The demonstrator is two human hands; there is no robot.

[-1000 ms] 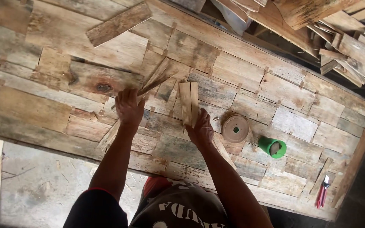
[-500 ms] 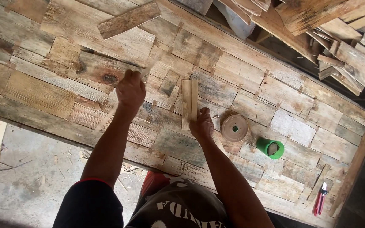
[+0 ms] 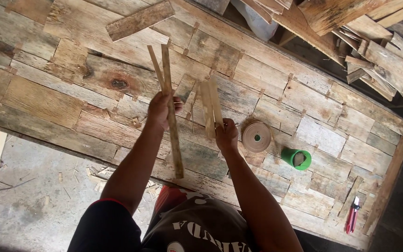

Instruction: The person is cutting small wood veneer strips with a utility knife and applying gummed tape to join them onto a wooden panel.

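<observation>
rough wooden slats (image 3: 170,116), weathered plank tabletop (image 3: 43,100)

On the bench (image 3: 47,100), a roll of tape (image 3: 256,136) lies just right of the right hand (image 3: 226,135), with a small cup (image 3: 296,158) further right and a cutter (image 3: 351,215) near the bench's right end. A loose board (image 3: 139,20) rests at the far edge, left of the scrap-wood heap (image 3: 364,42) beyond the bench. The left hand (image 3: 162,108) holds thin slats (image 3: 168,100) above the bench, left of the short boards (image 3: 211,107) in the right hand.

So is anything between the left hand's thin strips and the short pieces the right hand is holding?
Nothing visible. The left hand holds the thin strips; the right hand holds the short pieces. Only bare plank tabletop shows between them.
</observation>
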